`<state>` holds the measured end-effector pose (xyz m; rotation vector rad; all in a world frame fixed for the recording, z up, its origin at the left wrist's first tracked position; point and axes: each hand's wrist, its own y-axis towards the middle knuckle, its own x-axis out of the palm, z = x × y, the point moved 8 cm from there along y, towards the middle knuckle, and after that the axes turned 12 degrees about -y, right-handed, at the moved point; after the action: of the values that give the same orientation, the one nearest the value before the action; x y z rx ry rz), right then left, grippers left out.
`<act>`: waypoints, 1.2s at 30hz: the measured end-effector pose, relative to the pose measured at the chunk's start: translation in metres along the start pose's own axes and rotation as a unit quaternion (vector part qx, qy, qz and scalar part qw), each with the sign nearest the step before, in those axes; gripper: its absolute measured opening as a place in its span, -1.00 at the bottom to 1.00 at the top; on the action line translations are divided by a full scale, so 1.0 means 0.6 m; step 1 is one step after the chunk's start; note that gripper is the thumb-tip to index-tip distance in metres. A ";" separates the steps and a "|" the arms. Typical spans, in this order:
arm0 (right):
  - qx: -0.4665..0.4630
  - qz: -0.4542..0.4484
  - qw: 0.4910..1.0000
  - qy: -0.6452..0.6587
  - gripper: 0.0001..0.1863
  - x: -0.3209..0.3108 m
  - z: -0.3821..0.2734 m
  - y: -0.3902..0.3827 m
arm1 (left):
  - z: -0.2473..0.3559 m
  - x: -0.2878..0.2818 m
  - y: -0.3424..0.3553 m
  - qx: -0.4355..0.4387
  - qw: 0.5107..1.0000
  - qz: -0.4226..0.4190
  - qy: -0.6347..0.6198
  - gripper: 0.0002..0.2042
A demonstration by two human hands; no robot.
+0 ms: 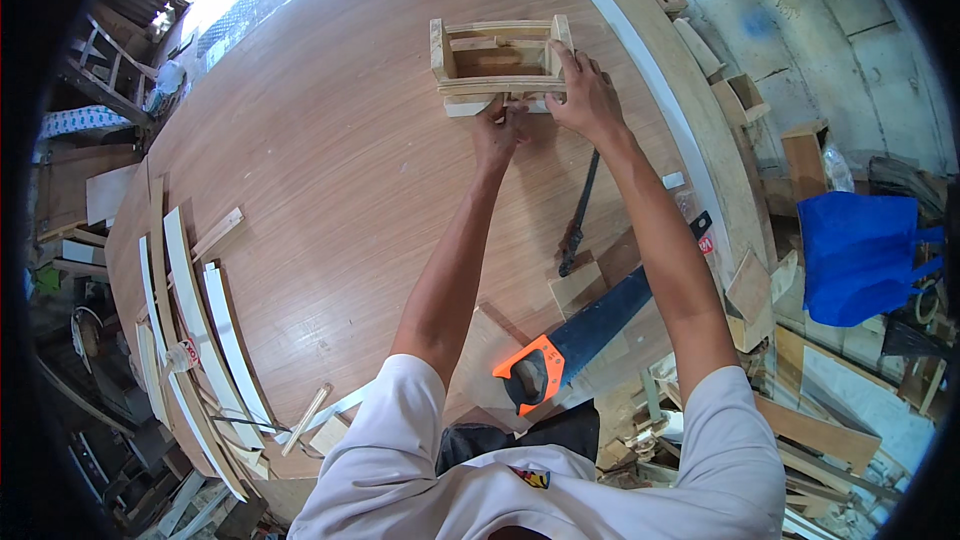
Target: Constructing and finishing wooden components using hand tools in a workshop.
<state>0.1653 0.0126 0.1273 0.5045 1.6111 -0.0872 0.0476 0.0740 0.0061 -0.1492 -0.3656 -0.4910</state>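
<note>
Closest to the person, a handsaw (580, 335) with an orange grip lies on the table (330, 160) between the two forearms, its dark blade running up to the right past a small flat wood offcut (577, 285). A forearm drawn back without care could catch the grip or the blade and push the saw toward the table edge. Just above it a thin dark bar tool (580, 215) lies beside the right forearm, near enough to be knocked as well.

On the left, long pale wood strips (195, 325) lie in a loose fan along the table edge, well apart from the arms.

Farther out, both arms stretch fully to a small wooden frame (498, 65) near the far middle of the table. The right hand (585, 95) lies spread over its right corner, fingers open and pressing down. The left hand (500, 130) is closed at the near lower rail, seemingly pinching something small that I cannot make out. At such a reach the grip is likely weak, so the light frame could slide or tip, and its joints might rack.

Beyond the table's right edge sits a blue bag (860, 255) among scrap boards.
</note>
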 end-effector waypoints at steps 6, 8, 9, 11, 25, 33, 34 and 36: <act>0.035 -0.025 0.998 0.036 -0.14 -0.020 0.015 -0.037 | 0.023 -0.099 -0.088 -0.046 0.998 0.006 0.049 -0.54; 0.008 0.116 0.990 0.082 -0.18 -0.064 0.036 -0.083 | 0.033 -0.172 -0.139 -0.079 0.993 0.056 0.065 -0.59; 0.039 0.108 0.985 0.125 -0.25 -0.073 0.049 -0.113 | 0.041 -0.218 -0.165 -0.100 0.989 0.094 0.062 -0.61; 0.105 0.107 0.967 0.204 -0.31 -0.087 0.038 -0.182 | 0.006 -0.409 -0.229 -0.100 0.970 0.156 0.160 -0.64; 0.450 0.193 0.823 0.287 -0.62 -0.003 0.065 -0.799 | 0.125 -0.347 -0.442 0.154 0.898 0.046 0.410 -0.73; 0.425 0.237 0.811 0.324 -0.70 -0.067 -0.034 -0.975 | 0.098 -0.395 -0.452 0.142 0.920 -0.037 0.364 -0.66; 0.424 0.245 0.812 0.317 -0.70 -0.072 -0.049 -1.028 | 0.098 -0.381 -0.469 0.107 0.933 -0.065 0.338 -0.64; 0.452 0.198 0.812 0.313 -0.79 -0.063 -0.085 -1.142 | 0.127 -0.344 -0.538 0.156 0.939 -0.049 0.303 -0.62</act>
<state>-0.1347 -0.5946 0.0040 1.7520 2.0023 -0.4205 -0.3012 -0.1012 0.0157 0.3296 0.1590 -0.5440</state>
